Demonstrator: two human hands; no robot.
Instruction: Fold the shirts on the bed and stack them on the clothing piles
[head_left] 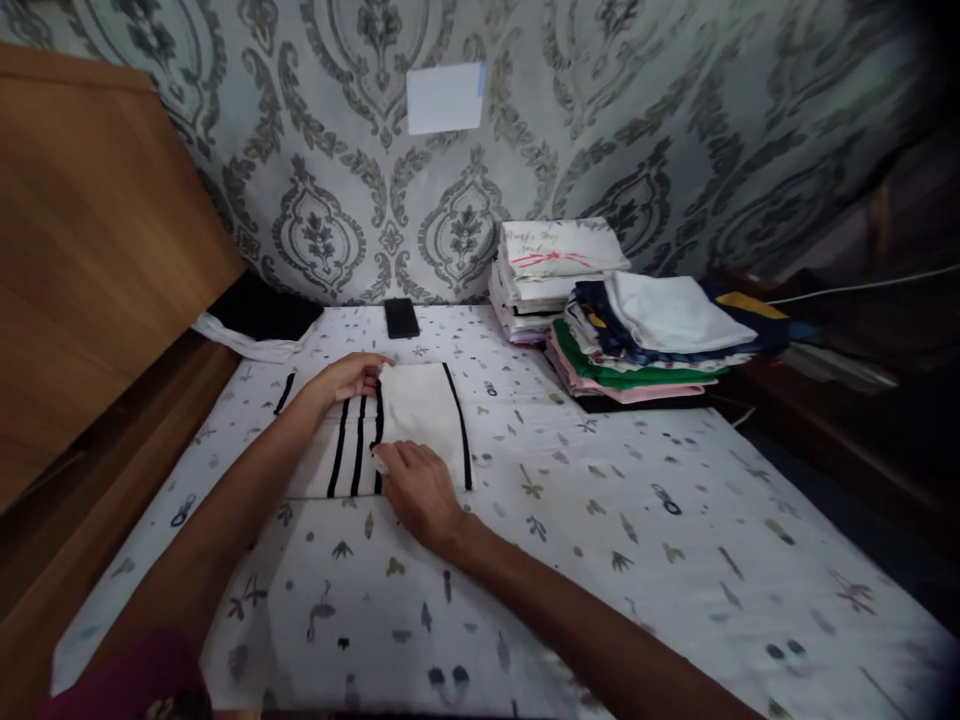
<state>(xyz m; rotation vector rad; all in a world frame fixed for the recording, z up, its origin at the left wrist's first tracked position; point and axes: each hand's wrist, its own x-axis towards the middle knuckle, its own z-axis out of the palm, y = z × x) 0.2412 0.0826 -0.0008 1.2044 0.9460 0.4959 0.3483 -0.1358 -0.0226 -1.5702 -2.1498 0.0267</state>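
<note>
A white garment with black stripes [424, 410] lies partly folded on the patterned bedsheet [570, 560]. Its right part is a plain white panel edged in black, and several black stripes run down the left part. At the far edge of the fold, my left hand [352, 378] has its fingers closed on the cloth. Nearer to me, my right hand [421, 490] pinches the same black-edged fold at its near corner. The fingertips of both hands are partly hidden.
A dark phone [401, 318] lies near the wall. Stacks of folded clothes [637, 360] and white folded cloth [555, 265] stand at the back right. Black and white cloth [266, 318] lies at the back left, beside a wooden cabinet [105, 230]. White paper [446, 98] hangs on the wall.
</note>
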